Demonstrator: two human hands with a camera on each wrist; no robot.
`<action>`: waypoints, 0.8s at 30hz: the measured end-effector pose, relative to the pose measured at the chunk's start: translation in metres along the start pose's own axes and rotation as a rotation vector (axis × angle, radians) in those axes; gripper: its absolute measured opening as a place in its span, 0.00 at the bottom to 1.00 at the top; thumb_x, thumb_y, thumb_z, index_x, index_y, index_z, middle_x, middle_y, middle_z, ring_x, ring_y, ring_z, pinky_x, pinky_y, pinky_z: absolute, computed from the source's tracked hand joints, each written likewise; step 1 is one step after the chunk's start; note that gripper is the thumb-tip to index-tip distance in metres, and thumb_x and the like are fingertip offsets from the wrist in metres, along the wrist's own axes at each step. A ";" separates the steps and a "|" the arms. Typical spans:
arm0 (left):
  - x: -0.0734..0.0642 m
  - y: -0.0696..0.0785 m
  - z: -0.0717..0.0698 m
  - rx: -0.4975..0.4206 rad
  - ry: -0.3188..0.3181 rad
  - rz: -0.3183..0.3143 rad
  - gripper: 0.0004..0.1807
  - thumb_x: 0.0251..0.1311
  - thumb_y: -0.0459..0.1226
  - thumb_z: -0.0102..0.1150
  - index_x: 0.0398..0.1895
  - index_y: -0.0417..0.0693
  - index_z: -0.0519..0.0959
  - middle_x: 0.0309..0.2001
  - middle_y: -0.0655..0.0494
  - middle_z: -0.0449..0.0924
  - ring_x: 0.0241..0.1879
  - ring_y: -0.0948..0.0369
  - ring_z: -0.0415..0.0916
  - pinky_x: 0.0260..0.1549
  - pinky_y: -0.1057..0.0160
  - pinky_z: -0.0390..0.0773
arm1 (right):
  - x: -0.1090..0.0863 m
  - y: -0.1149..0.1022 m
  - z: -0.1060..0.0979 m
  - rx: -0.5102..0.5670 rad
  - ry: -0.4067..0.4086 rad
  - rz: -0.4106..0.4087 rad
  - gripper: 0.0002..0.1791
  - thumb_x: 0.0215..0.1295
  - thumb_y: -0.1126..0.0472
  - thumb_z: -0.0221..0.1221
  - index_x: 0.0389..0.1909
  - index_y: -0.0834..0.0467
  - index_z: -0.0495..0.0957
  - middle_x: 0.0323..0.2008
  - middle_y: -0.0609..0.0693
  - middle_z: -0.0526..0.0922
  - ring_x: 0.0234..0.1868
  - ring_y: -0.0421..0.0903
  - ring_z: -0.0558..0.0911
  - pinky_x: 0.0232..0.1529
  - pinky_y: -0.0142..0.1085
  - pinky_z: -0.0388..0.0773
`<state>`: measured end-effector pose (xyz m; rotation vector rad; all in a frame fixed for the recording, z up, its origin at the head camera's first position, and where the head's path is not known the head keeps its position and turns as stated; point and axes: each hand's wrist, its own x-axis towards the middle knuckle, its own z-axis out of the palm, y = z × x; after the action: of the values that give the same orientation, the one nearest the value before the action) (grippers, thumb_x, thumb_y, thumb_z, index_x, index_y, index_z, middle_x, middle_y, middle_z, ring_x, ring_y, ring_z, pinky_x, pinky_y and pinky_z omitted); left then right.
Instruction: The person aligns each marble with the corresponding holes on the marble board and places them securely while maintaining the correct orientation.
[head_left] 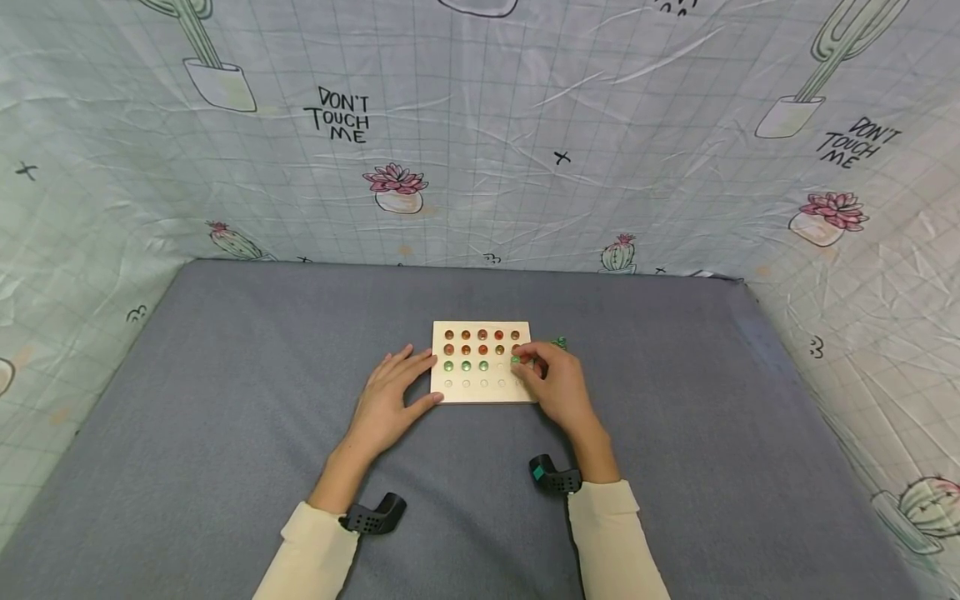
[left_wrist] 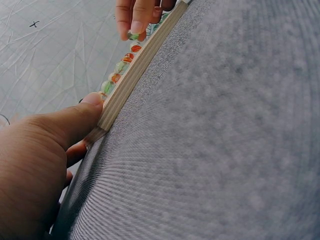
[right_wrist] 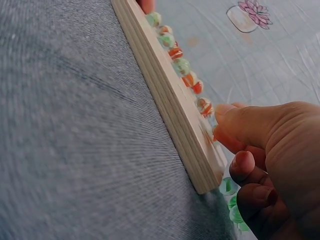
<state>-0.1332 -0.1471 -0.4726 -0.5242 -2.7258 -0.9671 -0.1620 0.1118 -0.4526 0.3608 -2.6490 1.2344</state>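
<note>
from the left, i see a pale cloth backdrop printed with grid lines and potted cacti (head_left: 480,225) rising behind a table covered in grey cloth (head_left: 225,400). a cream sleeve (head_left: 309,554) comes in from the near side, a black plastic wrist device (head_left: 375,515) at its cuff, and beyond it the left hand (head_left: 386,404) lies unclenched, fingers extended, its fingertips and thumb touching the left edge of a pale rectangular wooden board with round hollows (head_left: 468,396). the board lies flat on the grey cloth, between both hands. orange-red glass marbles (head_left: 482,350) fill its two far rows; three green glass marbles (head_left: 466,366) sit at the left of the third row, and the near row shows bare hollows. at the board's right side the right hand (head_left: 558,387) pinches one more green glass marble (head_left: 515,360) between thumb and forefinger, at the third row's right end; whether it touches the board, i can't tell. just beyond that hand, more loose green marbles (right_wrist: 235,212) lie beside the board. a second black wrist device (head_left: 555,477) and cream sleeve (head_left: 613,537) follow.
</note>
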 end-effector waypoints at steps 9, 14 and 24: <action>0.000 0.000 -0.001 -0.004 -0.001 -0.003 0.31 0.49 0.50 0.62 0.57 0.49 0.71 0.59 0.54 0.67 0.63 0.53 0.54 0.64 0.55 0.46 | 0.000 -0.003 0.005 -0.012 -0.012 -0.027 0.08 0.50 0.62 0.65 0.33 0.54 0.80 0.25 0.43 0.74 0.19 0.38 0.66 0.17 0.32 0.65; 0.000 0.001 -0.001 -0.003 -0.004 -0.007 0.31 0.49 0.49 0.62 0.57 0.49 0.71 0.58 0.54 0.67 0.63 0.53 0.54 0.64 0.55 0.46 | 0.000 -0.003 0.009 -0.020 -0.010 -0.047 0.08 0.49 0.63 0.66 0.32 0.55 0.80 0.24 0.44 0.73 0.20 0.38 0.66 0.18 0.31 0.65; -0.001 0.001 0.001 0.000 0.006 -0.001 0.31 0.50 0.50 0.62 0.57 0.49 0.71 0.58 0.54 0.67 0.63 0.54 0.54 0.64 0.55 0.46 | -0.002 -0.006 0.012 -0.052 0.007 -0.037 0.08 0.48 0.64 0.67 0.31 0.56 0.80 0.23 0.46 0.73 0.21 0.39 0.66 0.19 0.32 0.64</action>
<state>-0.1316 -0.1459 -0.4728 -0.5200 -2.7212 -0.9671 -0.1596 0.0987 -0.4560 0.3948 -2.6509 1.1517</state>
